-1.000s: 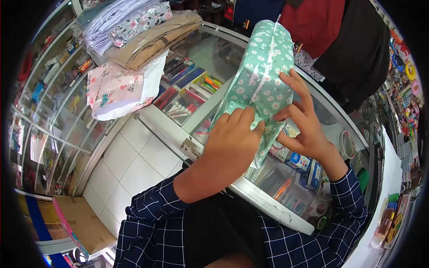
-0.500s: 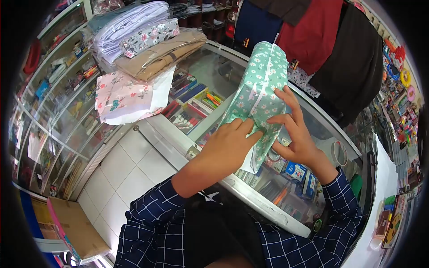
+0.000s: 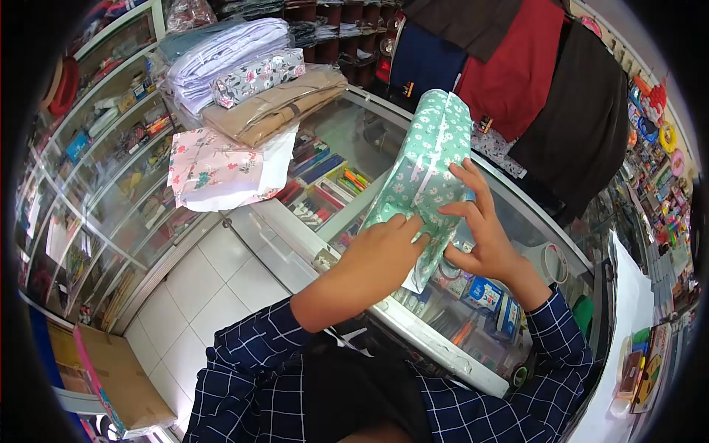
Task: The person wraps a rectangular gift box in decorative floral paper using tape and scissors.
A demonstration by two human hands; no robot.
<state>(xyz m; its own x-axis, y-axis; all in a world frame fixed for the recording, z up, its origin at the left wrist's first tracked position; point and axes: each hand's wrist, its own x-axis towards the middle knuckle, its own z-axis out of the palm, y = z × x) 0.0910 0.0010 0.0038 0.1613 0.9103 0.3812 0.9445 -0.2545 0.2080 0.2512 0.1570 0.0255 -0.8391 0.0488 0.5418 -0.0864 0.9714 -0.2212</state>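
On the glass counter lies a long package in green daisy-patterned wrapping paper (image 3: pixel 436 140), with a clear strip of tape along its top. My left hand (image 3: pixel 380 251) is closed at its near end, curled fingers pressing on the folded paper flap; the fingertips are partly hidden. A pale corner of the paper sticks out below that hand. Along the package's right side, my right hand (image 3: pixel 484 232) grips with bent fingers spaced apart and the thumb lower down near the end.
Bagged folded clothes (image 3: pixel 251 111) and pink floral paper (image 3: pixel 214 170) lie on the counter to the left. A tape roll (image 3: pixel 550 262) is at the right. Dark and red cloths (image 3: pixel 509 74) hang behind. An open cardboard box (image 3: pixel 125 376) stands lower left.
The view has shifted slightly, so the package sits a little lower. My left fingers have pressed the near flap further in, and less of its pale underside shows.
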